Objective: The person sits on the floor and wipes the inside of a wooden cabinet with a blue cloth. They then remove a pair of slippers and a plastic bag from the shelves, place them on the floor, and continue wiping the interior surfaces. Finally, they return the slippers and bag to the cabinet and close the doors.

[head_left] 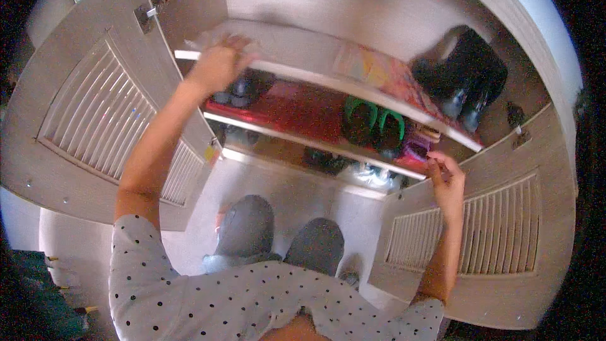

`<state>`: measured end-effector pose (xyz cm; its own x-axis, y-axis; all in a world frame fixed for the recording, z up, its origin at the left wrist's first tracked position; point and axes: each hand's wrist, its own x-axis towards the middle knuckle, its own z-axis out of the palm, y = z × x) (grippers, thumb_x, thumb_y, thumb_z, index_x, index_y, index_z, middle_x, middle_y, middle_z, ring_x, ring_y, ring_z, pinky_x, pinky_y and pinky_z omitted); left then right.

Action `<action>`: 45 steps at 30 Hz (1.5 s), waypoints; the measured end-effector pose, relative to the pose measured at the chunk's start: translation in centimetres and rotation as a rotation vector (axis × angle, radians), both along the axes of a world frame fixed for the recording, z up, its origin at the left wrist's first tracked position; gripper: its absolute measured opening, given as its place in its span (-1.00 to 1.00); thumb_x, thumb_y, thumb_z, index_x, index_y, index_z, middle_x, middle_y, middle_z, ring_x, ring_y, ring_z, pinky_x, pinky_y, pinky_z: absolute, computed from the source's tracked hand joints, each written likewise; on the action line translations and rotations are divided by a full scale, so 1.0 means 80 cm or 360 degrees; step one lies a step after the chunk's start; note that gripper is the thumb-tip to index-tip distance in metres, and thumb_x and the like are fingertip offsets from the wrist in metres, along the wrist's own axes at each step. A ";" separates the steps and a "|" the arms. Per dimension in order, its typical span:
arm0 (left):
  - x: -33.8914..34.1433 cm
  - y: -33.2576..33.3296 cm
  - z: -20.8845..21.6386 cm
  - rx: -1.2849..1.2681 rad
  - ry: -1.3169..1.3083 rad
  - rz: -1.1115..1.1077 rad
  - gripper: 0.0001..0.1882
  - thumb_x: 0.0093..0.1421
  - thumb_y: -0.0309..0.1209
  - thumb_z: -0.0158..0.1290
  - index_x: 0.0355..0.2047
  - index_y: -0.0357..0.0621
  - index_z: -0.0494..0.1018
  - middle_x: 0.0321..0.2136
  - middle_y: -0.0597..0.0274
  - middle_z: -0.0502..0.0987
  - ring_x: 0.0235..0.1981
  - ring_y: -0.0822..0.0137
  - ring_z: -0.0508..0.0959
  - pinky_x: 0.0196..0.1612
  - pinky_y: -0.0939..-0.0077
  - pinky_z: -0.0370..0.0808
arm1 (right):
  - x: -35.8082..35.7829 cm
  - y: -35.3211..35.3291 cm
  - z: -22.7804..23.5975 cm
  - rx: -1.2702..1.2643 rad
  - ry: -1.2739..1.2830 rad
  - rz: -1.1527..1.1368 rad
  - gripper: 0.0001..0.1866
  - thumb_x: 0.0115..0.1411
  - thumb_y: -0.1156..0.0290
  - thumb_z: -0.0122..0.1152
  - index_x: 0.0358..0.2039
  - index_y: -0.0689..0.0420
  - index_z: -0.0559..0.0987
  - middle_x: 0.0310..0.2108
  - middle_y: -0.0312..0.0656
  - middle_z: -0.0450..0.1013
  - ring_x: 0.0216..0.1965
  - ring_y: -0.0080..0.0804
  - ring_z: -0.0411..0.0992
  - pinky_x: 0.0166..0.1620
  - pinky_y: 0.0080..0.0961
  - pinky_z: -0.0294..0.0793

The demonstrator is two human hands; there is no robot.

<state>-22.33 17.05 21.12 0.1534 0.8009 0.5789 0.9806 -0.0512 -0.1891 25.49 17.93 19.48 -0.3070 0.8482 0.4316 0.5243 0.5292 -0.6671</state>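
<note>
My left hand (221, 63) is at the left front edge of the upper shelf (353, 83), fingers bent down over thin, pale, crumpled material (199, 44). Motion smears the fingers, and what they hold is partly hidden. My right hand (447, 180) is at the right end of the middle shelf (303, 138), fingers partly stretched and apart, with nothing visible between them. Its fingertips are close to a purple shoe (415, 150); whether they touch it I cannot tell. Beside that shoe stand dark slippers with green straps (361, 123). Dark shoes (243, 88) sit below my left hand.
The cabinet's louvred left door (38, 164) and right door (505, 303) stand open on either side. A black bag-like item (483, 66) and patterned liner (372, 69) lie on the upper shelf. More footwear (325, 159) is at the bottom. My bent knees (249, 224) are close in front.
</note>
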 end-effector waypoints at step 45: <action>0.116 -0.488 -0.241 -0.2502 -0.0859 -0.1461 -0.42 0.05 -0.32 -0.02 0.06 -0.22 0.06 -0.02 -0.06 0.24 -0.01 0.07 0.27 0.04 0.32 0.20 | -0.164 -0.504 -0.231 -0.1088 -0.0386 0.0983 -0.66 0.11 0.18 -0.07 -0.26 0.19 0.42 -0.41 0.06 0.41 -0.34 0.01 0.38 -0.27 -0.23 0.34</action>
